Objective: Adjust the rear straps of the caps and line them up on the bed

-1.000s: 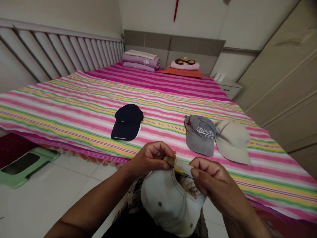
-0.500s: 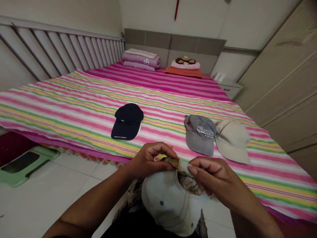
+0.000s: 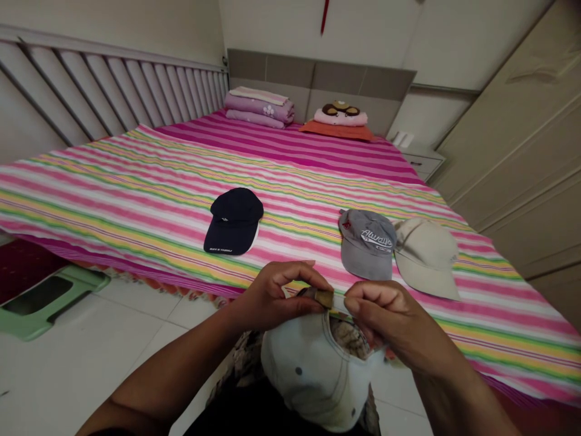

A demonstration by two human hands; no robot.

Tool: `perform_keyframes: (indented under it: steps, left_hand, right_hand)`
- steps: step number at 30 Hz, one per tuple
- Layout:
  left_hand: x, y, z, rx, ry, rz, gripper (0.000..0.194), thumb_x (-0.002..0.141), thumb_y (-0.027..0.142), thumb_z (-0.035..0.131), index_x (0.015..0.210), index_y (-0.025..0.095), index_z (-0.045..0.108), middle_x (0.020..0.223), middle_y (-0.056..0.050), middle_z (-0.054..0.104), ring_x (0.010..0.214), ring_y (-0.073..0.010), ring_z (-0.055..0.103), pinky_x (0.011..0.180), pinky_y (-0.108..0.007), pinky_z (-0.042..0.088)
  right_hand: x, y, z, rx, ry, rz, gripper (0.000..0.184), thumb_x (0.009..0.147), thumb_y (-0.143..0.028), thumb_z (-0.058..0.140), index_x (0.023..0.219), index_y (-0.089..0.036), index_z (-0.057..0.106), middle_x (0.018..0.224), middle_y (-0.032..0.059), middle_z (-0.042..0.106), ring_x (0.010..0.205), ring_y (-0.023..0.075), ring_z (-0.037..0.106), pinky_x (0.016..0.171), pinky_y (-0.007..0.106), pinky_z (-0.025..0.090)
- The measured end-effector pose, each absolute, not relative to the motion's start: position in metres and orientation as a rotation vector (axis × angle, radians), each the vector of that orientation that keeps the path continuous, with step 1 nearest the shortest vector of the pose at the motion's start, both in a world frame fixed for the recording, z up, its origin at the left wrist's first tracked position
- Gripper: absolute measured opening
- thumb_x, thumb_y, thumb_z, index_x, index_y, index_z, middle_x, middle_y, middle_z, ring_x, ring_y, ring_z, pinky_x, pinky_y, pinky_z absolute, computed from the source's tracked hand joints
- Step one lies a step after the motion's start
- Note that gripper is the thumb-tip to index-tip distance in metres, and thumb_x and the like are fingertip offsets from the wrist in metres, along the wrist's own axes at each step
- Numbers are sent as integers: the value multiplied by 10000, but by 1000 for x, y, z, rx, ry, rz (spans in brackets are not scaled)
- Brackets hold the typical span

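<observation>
Left hand [image 3: 267, 297] and right hand [image 3: 385, 321] are both up at the back opening of a pale washed-denim baseball cap [image 3: 308, 381], which is held just off the near edge of the striped bed [image 3: 136, 181]. Left fingers [image 3: 299, 278] are pressed together, pinching a brass-coloured strap buckle [image 3: 324, 297]. Right fingers [image 3: 363, 297] are curled in, pinching the fabric strap [image 3: 340, 312] beside it; the strap end is mostly hidden. Pinches close to the buckle with the strap kept flat give the best control. Farther up the bed: navy cap [image 3: 233, 221], grey cap [image 3: 367, 245], beige cap [image 3: 426, 257].
</observation>
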State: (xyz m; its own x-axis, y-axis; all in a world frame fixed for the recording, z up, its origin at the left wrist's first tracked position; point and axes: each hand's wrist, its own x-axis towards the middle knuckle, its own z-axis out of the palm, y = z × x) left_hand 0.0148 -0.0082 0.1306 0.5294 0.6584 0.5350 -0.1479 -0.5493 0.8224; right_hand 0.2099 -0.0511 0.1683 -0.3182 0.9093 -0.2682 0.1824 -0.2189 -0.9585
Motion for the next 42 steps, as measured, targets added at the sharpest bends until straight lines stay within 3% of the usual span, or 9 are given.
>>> perform_keyframes:
  steps: [9, 23, 37, 42]
  left_hand:
    - [15, -10, 141, 2188, 465, 1156, 222, 721, 206, 653, 928, 155, 591, 881, -56, 697, 818, -144, 647, 1011, -416, 340]
    - [15, -11, 146, 2226, 461, 1212, 249, 709, 188, 662, 946, 144, 600, 863, -73, 696, 821, -144, 647, 999, -412, 357]
    - [18, -13, 142, 2073, 453, 1208, 246, 711, 190, 659, 953, 159, 626, 867, -70, 692, 823, -160, 639, 987, -413, 360]
    - [20, -15, 133, 1778, 466, 1179, 237, 713, 177, 657, 948, 164, 637, 912, -68, 670, 871, -165, 614, 895, -354, 432]
  right_hand:
    - [210, -49, 175, -1313, -1585, 1483, 270, 745, -368, 564, 579, -154, 562, 426, -50, 427, 374, 50, 326, 361, 189, 238]
    - [213, -49, 173, -1299, -1557, 1480, 263, 741, -364, 564, 588, -150, 564, 436, -53, 420, 381, 48, 321, 370, 186, 246]
    - [210, -48, 170, -1293, -1476, 1581, 295, 694, -410, 605, 565, -148, 557, 401, -56, 408, 356, 46, 300, 361, 190, 228]
    - [212, -49, 165, -1312, -1437, 1529, 297, 705, -418, 599, 585, -149, 561, 395, -56, 418, 354, 47, 312, 369, 190, 223]
